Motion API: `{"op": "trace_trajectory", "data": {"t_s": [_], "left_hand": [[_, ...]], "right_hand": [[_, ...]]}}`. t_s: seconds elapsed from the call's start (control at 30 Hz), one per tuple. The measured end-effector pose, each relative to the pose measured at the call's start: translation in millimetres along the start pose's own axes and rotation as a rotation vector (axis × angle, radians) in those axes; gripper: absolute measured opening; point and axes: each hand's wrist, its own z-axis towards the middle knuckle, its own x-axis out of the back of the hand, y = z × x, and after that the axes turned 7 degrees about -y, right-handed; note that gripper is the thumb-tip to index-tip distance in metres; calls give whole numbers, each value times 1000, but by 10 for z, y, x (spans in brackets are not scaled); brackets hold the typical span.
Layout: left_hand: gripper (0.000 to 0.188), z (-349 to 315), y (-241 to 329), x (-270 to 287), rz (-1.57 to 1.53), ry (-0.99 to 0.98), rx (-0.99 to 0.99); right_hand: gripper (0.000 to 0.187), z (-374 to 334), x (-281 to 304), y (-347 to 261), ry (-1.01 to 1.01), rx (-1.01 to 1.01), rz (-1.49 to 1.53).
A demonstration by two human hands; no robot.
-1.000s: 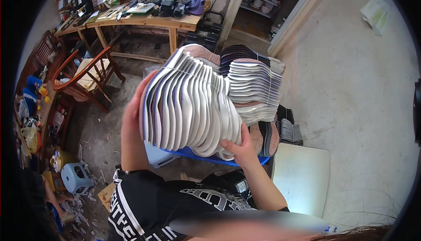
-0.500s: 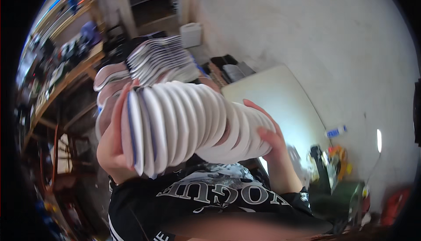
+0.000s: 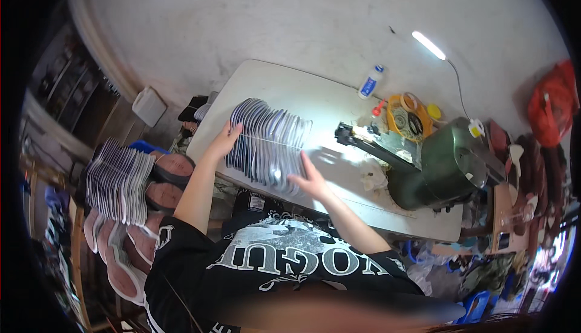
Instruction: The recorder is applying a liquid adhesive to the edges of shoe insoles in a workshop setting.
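Note:
A long row of shoe insoles [image 3: 266,145], pale-edged and packed face to face, stands on the white table [image 3: 339,106] toward its left side. A thin string or band runs across the row. My left hand [image 3: 229,139] grips the row's left end, its fingers bent over the edge. At the right end my right hand [image 3: 310,180] presses against the insoles, thumb and fingers spread around them. The row is held between both hands. Its right part is slightly blurred.
A green machine [image 3: 445,163] with a long dark arm stands on the table's right side. Behind it are a yellow basket [image 3: 407,118], a white bottle [image 3: 370,83] and a lit lamp [image 3: 428,45]. More insoles [image 3: 118,181] are piled at my left.
The row of insoles has come down from in front of my chest onto the table. My view has turned right, bringing the machine and lamp closer to the middle.

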Motion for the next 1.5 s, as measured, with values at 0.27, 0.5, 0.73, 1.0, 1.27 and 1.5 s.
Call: {"op": "trace_trajectory", "data": {"t_s": [0.27, 0.5, 0.73, 1.0, 1.27, 1.5], "left_hand": [[78, -79, -245, -337, -90, 47, -106], [72, 150, 310, 19, 758, 6, 31], [41, 710, 743, -369, 266, -188, -717], [42, 627, 1326, -866, 663, -649, -1038], [31, 913, 1126, -850, 453, -623, -919], [33, 1602, 366, -534, 445, -535, -1144]], "right_hand": [[88, -144, -8, -221, -62, -5, -322], [20, 537, -296, -605, 391, 344, -574], [40, 1208, -1152, -558, -14, 131, -575], [24, 984, -959, -490, 79, 262, -567], [31, 403, -720, -536, -246, 565, -776], [26, -398, -23, -460, 5, -114, -824]]}}
